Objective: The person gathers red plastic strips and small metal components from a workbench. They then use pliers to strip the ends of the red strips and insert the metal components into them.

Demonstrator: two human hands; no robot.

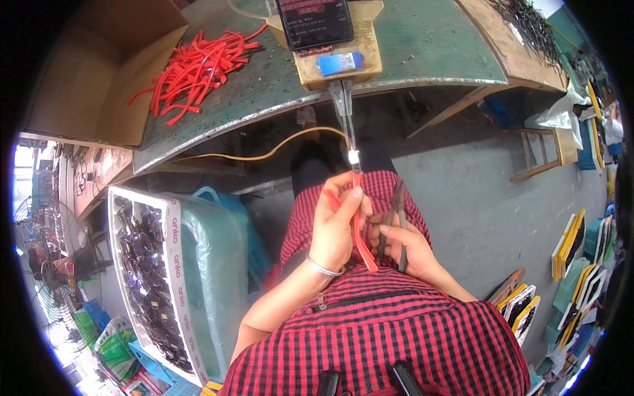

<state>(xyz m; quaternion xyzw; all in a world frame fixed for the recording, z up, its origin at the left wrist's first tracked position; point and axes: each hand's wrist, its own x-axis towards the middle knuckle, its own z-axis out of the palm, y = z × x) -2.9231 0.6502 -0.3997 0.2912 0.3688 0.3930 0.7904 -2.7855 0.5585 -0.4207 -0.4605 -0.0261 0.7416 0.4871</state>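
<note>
Between the thumb and fingers of my left hand point(335, 221) is a slim red plastic strip point(362, 241), shaped like a spectacle temple. Its upper end meets the bright tip of a narrow metal fixture point(345, 112) jutting from the bench edge; whether they touch I cannot tell. Another red end pokes out at the left of those fingers. My right hand point(409, 247) is closed on a dark plier-like tool point(401, 218), jaws upward, just right of the strip. Part of its handles is hidden by the fingers.
A pile of red strips point(205, 69) lies on the green bench point(422, 46), beside an open cardboard box point(86, 79). A phone point(315, 23) and a blue packet point(339, 63) rest on a wooden block point(370, 46). At left stands a white-edged box point(177, 264) of dark eyewear parts.
</note>
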